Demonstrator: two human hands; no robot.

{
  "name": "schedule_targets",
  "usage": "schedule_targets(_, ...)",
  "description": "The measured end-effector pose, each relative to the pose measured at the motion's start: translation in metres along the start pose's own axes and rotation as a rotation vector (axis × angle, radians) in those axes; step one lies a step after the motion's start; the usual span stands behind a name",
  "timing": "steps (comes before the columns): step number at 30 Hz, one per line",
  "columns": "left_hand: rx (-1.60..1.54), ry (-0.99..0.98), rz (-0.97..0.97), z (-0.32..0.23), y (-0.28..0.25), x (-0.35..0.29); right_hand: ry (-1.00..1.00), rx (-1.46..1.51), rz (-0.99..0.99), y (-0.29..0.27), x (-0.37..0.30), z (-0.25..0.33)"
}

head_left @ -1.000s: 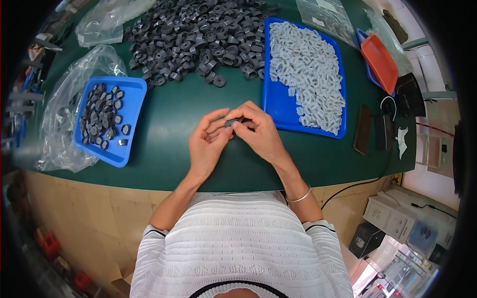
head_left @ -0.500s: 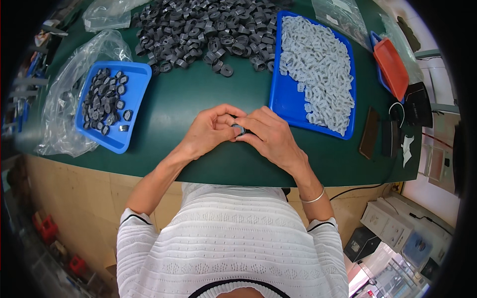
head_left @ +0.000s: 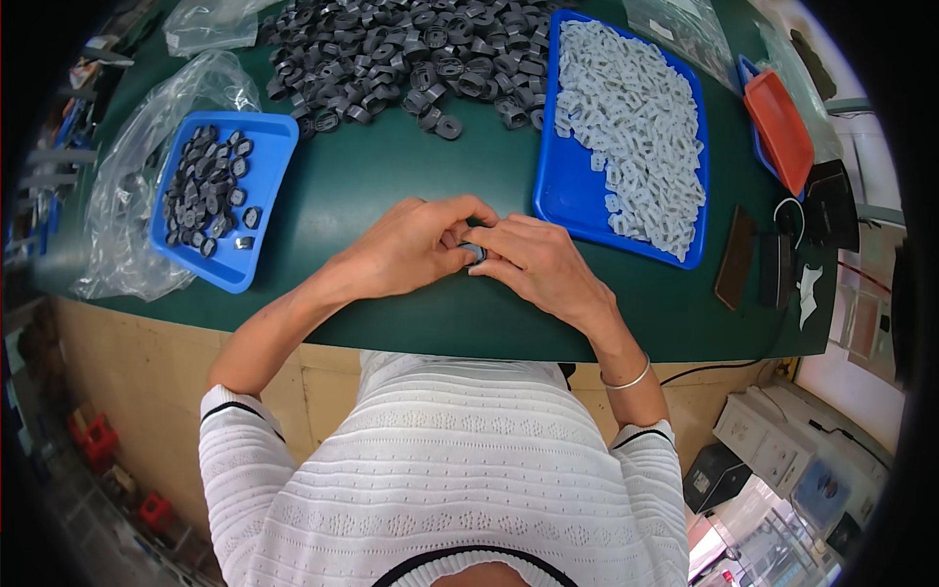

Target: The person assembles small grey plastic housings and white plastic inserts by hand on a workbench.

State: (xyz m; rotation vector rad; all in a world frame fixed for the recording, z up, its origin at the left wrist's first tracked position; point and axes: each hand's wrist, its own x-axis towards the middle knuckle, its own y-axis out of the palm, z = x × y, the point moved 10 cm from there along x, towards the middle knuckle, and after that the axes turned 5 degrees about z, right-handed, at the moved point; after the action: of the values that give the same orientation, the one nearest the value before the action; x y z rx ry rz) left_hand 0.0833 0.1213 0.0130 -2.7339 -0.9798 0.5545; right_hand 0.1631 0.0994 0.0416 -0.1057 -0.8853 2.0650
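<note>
On the green table (head_left: pixel 391 186), a big pile of dark grey parts (head_left: pixel 391 49) lies beside the blue tray of pale pieces (head_left: pixel 626 127). The left hand (head_left: pixel 406 245) and the right hand (head_left: pixel 533 264) meet near the table's front edge, fingers closed on a small dark part (head_left: pixel 473 251). It is mostly hidden; its direction I cannot tell.

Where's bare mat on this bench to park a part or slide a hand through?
Widest bare green mat: between the small blue tray on the left, the dark parts heap behind, and the big blue tray on the right. A thinner strip runs along the front edge past the right hand. Both hands pinch a small part at centre; the far right is cluttered.
</note>
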Motion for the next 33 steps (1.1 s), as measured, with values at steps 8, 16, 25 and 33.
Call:
schedule_targets(8,-0.107,0.032,-0.033,0.003,0.008,-0.003,0.036,0.056,-0.001,0.003,-0.004,-0.007)
schedule_targets(16,-0.321,-0.023,-0.064,0.024,0.015,-0.002,0.064,0.062,-0.007,0.003,-0.005,0.000)
schedule_targets(25,-0.630,0.066,-0.283,0.028,0.012,-0.017,0.377,0.277,-0.071,0.002,-0.013,-0.033)
schedule_targets(33,-1.041,-0.090,-0.280,0.059,0.021,-0.018,0.550,0.551,-0.244,0.012,-0.017,-0.048)
